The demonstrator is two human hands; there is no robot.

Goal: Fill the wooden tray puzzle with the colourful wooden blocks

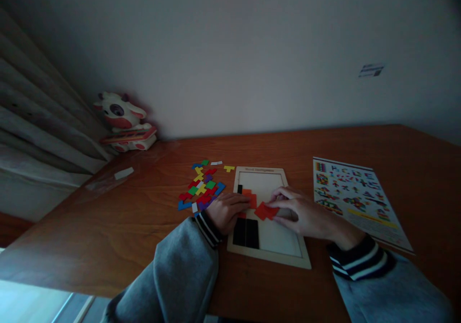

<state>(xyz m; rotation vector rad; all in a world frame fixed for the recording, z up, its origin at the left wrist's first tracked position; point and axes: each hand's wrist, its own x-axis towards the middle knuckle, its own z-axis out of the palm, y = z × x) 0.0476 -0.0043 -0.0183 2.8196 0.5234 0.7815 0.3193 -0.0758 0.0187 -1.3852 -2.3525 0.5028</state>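
Observation:
A wooden puzzle board point(284, 258) with a pale inner field lies in front of me. Black pieces point(246, 233) stand in its lower left part, and a small black part shows farther up. My left hand point(226, 210) rests over the board's left edge, fingers stretched out and touching orange pieces point(253, 200) that it partly covers. Between the thumb and fingers of my right hand point(293, 211) is an orange-red puzzle piece point(265, 211), held over the middle of the board, just right of the orange pieces. Whether it touches the board I cannot tell.
Several loose coloured puzzle pieces point(201, 187) are spread left of the board. A printed pattern sheet point(355, 196) lies to the right. A cow figure point(126, 121) stands at the back left by the curtain point(43, 116). The wooden table point(118, 222) meets a wall behind.

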